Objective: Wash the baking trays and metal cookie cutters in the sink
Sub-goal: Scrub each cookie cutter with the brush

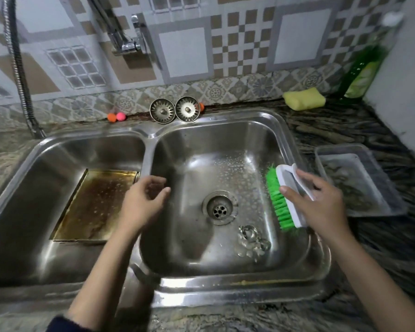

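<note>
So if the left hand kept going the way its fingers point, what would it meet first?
Probably nothing solid soon: the left hand points right, over the right basin, toward the green brush. Depth is unclear.

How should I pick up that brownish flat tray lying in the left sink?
Probably by the near-right corner of the brown-stained rectangular metal baking tray, reaching from above with the empty left hand. The tray looks tilted, with its far edge resting up on the wall of the left steel sink basin. Its raised rim gives fingers something to hook under.
</note>
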Tool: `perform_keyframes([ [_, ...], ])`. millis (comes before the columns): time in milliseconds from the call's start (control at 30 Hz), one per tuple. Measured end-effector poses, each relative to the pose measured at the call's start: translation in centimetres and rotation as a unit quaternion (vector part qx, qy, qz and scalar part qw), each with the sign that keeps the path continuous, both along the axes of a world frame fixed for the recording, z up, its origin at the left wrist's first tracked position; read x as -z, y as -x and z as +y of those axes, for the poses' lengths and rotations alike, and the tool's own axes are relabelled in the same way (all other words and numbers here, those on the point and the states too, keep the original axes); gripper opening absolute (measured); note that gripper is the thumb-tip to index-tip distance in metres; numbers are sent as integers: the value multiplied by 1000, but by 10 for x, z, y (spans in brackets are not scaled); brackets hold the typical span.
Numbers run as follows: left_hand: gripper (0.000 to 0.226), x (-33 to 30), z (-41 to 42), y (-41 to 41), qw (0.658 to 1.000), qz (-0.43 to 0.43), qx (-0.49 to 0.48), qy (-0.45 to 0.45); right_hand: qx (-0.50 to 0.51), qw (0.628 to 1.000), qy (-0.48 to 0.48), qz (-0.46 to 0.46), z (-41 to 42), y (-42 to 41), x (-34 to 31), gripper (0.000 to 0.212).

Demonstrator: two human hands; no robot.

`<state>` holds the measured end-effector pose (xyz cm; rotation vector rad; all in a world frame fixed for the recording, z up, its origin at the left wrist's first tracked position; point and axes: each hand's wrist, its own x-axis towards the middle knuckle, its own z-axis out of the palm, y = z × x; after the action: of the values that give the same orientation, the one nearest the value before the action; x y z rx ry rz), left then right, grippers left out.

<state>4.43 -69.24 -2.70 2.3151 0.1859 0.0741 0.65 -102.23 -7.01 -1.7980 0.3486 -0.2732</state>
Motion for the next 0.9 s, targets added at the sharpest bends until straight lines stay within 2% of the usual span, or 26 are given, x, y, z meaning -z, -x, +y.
perform_keyframes([
  [67, 22, 10, -55, 0, 992, 39, 120, 13, 13, 1000, -13, -11, -6, -1, -3, 58],
  [167, 40, 52, -118, -4, 947, 101, 298, -70, 19, 999, -18, -18, -11, 4, -8, 61],
  [267, 54, 97, -153, -12, 872, 121, 428, -206, 19, 999, -26, -18, -15, 13, -11, 71],
  [367, 58, 125, -169, -16, 778, 115, 515, -340, 18, 999, -29, -10, -19, 21, -10, 66],
  [467, 57, 136, -175, -15, 732, 117, 547, -389, 18, 999, -24, -9, -21, 27, -12, 67],
  [533, 54, 137, -175, -14, 734, 119, 545, -388, 19, 1000, -19, -11, -22, 30, -15, 67],
  [667, 43, 136, -168, -13, 774, 122, 518, -343, 20, 999, -34, -8, -25, 28, -19, 60],
  [800, 41, 131, -160, -11, 850, 105, 464, -228, 20, 999, -32, -11, -34, 26, -34, 59],
  [900, 38, 115, -162, -7, 901, 57, 410, -128, 51, 998, 14, -36, -52, 20, -56, 59],
])
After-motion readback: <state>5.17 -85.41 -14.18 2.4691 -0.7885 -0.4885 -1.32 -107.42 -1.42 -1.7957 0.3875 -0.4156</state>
